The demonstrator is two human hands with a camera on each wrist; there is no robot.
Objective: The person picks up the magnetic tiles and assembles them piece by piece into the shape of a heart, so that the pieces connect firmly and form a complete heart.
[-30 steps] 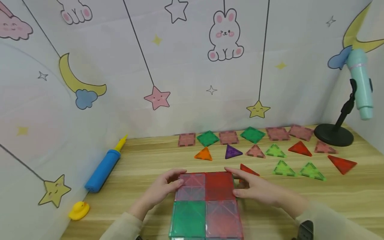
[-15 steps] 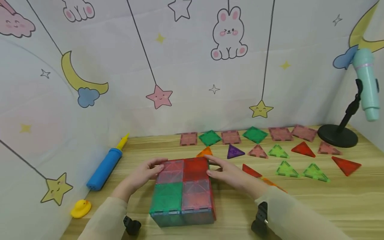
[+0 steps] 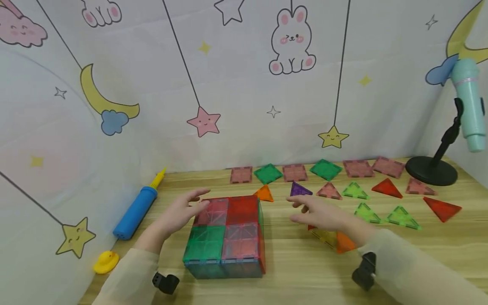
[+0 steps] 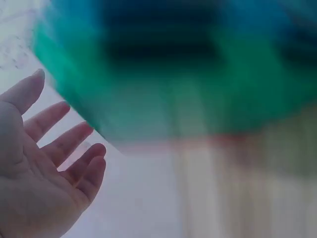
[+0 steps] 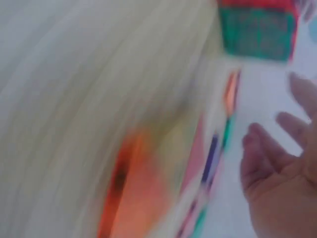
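Left hand (image 3: 179, 214) hovers spread wide beside the tile box (image 3: 225, 235); right hand (image 3: 324, 214), grip wide, hangs above the bench (image 3: 419, 254).

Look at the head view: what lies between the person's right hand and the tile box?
Only bare table: the right hand hovers apart from the tile box, nothing between them.

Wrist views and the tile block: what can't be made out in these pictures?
- Left wrist view: block is a green-blue smear, motion blur; tile edges unreadable. Left hand shows open.
- Right wrist view: heavy blur; loose tiles are streaks, shapes unclear.
- Head view: the right hand and sleeve hide part of the orange tile.
- Head view: the block's far side faces away, unseen.
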